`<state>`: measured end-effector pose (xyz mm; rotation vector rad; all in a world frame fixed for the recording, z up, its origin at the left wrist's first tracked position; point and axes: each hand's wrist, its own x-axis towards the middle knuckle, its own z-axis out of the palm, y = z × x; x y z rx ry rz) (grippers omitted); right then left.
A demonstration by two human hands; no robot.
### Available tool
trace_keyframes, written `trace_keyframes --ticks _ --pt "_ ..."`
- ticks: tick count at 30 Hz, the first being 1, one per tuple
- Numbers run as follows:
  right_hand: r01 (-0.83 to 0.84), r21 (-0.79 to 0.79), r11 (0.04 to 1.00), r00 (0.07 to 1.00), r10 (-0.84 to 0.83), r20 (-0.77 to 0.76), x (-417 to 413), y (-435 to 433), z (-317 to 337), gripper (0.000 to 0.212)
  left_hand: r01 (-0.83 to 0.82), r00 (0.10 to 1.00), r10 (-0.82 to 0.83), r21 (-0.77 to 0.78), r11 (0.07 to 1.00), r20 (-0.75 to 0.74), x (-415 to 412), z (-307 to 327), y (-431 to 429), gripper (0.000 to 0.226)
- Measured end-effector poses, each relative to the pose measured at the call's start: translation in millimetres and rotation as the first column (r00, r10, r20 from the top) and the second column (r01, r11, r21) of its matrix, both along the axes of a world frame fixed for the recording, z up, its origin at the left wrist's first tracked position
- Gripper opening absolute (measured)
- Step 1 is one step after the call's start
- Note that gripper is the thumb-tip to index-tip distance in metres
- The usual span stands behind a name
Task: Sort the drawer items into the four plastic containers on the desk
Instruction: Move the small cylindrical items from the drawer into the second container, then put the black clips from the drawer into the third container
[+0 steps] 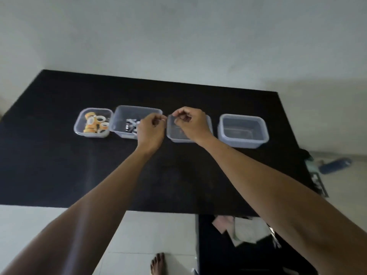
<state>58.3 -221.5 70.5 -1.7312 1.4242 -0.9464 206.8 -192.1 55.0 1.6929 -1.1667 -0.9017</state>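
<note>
Four clear plastic containers stand in a row on the black desk (59, 165). The leftmost container (78, 127) holds several orange and white tape rolls (93, 124). The second container (121, 120) holds small black and white items (130, 126). My right hand (190, 124) hovers over the third container (172, 133) and hides most of its inside. The rightmost container (243, 131) looks empty. My left hand (152, 130) is over the right edge of the second container. Both hands have their fingertips pinched together, close to each other, on something too small to make out.
Below the desk's front edge at the lower right, an open drawer (240, 231) shows papers and other loose items. A bare foot (157, 263) stands on the white tiled floor. A blue bottle (335, 165) lies on the floor to the right of the desk.
</note>
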Motion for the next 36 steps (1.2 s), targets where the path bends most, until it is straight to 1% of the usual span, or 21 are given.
trace_keyframes --ticks 4,7,10,13,15,18,21,23,25,26,28,29,31,32,34,35,36 --pt "0.053 -0.052 0.997 0.999 -0.053 -0.002 -88.6 51.8 3.0 0.009 0.09 0.996 -0.09 0.005 0.996 -0.026 -73.3 -13.3 62.5 0.011" --pt "0.066 -0.017 0.998 0.998 -0.066 -0.009 -154.2 100.2 -1.4 0.011 0.154 0.988 -0.154 0.037 0.987 -0.022 -133.7 -23.3 121.7 0.013" --pt "0.044 0.024 0.999 0.997 -0.042 -0.068 -211.1 147.8 -13.4 0.014 0.211 0.977 -0.211 0.075 0.975 -0.002 -184.8 -37.2 177.5 0.014" --pt "-0.033 0.07 0.997 0.992 0.041 -0.12 -257.5 190.0 -31.0 0.013 0.25 0.968 -0.251 0.119 0.961 -0.005 -222.3 -56.0 220.0 0.016" --pt "-0.087 0.13 0.988 0.983 0.107 -0.152 -284.2 213.4 -47.2 0.014 0.273 0.959 -0.282 0.184 0.944 0.023 -239.7 -73.6 238.4 0.016" --pt "-0.103 0.277 0.955 0.966 0.162 -0.201 -316.1 240.7 -83.1 0.018 0.304 0.941 -0.334 0.288 0.908 0.057 -252.4 -101.0 251.9 0.016" --pt "-0.046 0.455 0.889 0.939 0.194 -0.283 -338.1 261.1 -123.2 0.019 0.304 0.914 -0.384 0.405 0.863 0.133 -260.2 -122.7 257.7 0.015" --pt "0.037 0.55 0.834 0.907 0.203 -0.369 -349.1 271.2 -144.3 0.015 0.292 0.89 -0.411 0.443 0.847 0.199 -260.5 -136.4 258.4 0.013" --pt "0.159 0.59 0.792 0.867 0.174 -0.467 -354.5 279.9 -162.0 0.003 0.32 0.82 -0.483 0.453 0.832 0.308 -259.3 -153.1 256.7 0.02" --pt "0.215 0.585 0.782 0.848 0.148 -0.509 -353.6 283.4 -168.4 0.007 0.346 0.757 -0.531 0.456 0.82 0.381 -258.1 -162.4 255.4 0.028" --pt "0.282 0.556 0.782 0.812 0.114 -0.573 -347.7 287.6 -177.5 0.03 0.383 0.617 -0.602 0.474 0.793 0.508 -255.7 -175.1 253.0 0.047" --pt "0.298 0.553 0.778 0.789 0.126 -0.602 -343.3 288.9 -181.8 0.045 0.398 0.56 -0.624 0.484 0.779 0.545 -254.5 -180.8 252.0 0.056" --pt "0.318 0.565 0.761 0.741 0.172 -0.649 -335.9 290.3 -190.1 0.07 0.442 0.477 -0.686 0.526 0.727 0.549 -251.7 -190.6 250.0 0.068" --pt "0.33 0.573 0.75 0.726 0.186 -0.662 -333.1 291.7 -194.0 0.078 0.464 0.442 -0.729 0.563 0.684 0.522 -249.6 -195.5 249.9 0.072" --pt "0.353 0.571 0.741 0.703 0.193 -0.685 -330.6 294.3 -199.1 0.083 0.487 0.371 -0.806 0.642 0.592 0.462 -247.2 -201.5 251.5 0.077" --pt "0.356 0.558 0.75 0.687 0.195 -0.7 -330.5 295.6 -201.1 0.081 0.488 0.347 -0.82 0.66 0.572 0.454 -246.3 -203.1 252.9 0.078" --pt "0.353 0.539 0.765 0.669 0.196 -0.717 -330.2 297.0 -201.8 0.077 0.487 0.335 -0.819 0.659 0.573 0.465 -245.4 -203.6 254.7 0.076"
